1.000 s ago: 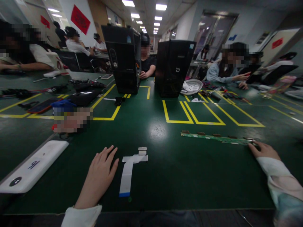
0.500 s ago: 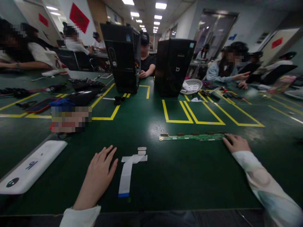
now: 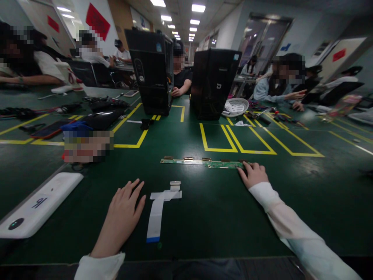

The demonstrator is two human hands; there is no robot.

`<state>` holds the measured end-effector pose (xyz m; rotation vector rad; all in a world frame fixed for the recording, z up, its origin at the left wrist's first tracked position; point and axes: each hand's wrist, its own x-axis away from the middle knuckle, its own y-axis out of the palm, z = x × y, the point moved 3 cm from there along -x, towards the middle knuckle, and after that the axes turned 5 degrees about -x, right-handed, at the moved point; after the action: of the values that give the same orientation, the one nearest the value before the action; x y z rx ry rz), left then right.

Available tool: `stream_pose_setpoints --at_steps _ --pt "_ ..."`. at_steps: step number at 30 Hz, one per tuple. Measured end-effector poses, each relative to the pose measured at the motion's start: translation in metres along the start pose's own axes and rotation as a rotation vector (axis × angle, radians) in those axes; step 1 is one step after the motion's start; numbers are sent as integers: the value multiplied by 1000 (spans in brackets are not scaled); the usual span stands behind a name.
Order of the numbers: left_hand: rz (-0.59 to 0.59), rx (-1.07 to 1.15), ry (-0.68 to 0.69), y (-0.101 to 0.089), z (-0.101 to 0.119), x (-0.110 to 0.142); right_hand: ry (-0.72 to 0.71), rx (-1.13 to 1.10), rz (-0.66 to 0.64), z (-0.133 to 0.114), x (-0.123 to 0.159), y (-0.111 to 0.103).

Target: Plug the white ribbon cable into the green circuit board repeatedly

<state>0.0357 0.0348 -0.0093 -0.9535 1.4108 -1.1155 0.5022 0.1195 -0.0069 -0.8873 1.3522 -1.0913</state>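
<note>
The biggest thing I have in view is the green tabletop [image 3: 204, 217], marked with yellow tape [image 3: 221, 149] across its middle and far parts. Two black computer towers stand upright toward its far edge: the left tower [image 3: 148, 74] and, a little apart, the right tower [image 3: 214, 83]. A person's hand [image 3: 176, 91] shows between them, close to the left one. A white device [image 3: 43, 206] lies near the tabletop's near left corner, slanting away from it. Just right of the right tower sits a white basket [image 3: 236, 107].

The long green circuit board [image 3: 198, 162] runs roughly parallel to the near edge, around mid-table; I can't tell whether it touches the surface. My right hand [image 3: 254, 174] pinches its right end between thumb and fingers. My left hand [image 3: 125, 214] is palm down, fingers slightly spread and thumb out, holding nothing. Smallest is the white ribbon cable [image 3: 156, 216], flat just right of that hand and apart from it, its blue end toward the near edge.
</note>
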Motion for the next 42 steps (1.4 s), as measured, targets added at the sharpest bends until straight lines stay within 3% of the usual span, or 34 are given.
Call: stream_pose_setpoints --at_steps 11,18,22,25,34,42 --pt "40 -20 19 0 2 0 -405 -198 144 -90 6 -9" --pt "34 -21 28 0 1 1 -509 -241 290 -116 6 -29" --pt "29 -15 21 -2 2 1 -726 -353 231 -135 2 -31" --pt "26 -15 10 -3 3 0 -798 -390 167 -147 -1 -30" --pt "33 -4 17 0 0 2 -828 -488 -11 -146 -5 -19" --pt "31 15 7 -2 0 1 -853 -527 -49 -141 -5 -11"
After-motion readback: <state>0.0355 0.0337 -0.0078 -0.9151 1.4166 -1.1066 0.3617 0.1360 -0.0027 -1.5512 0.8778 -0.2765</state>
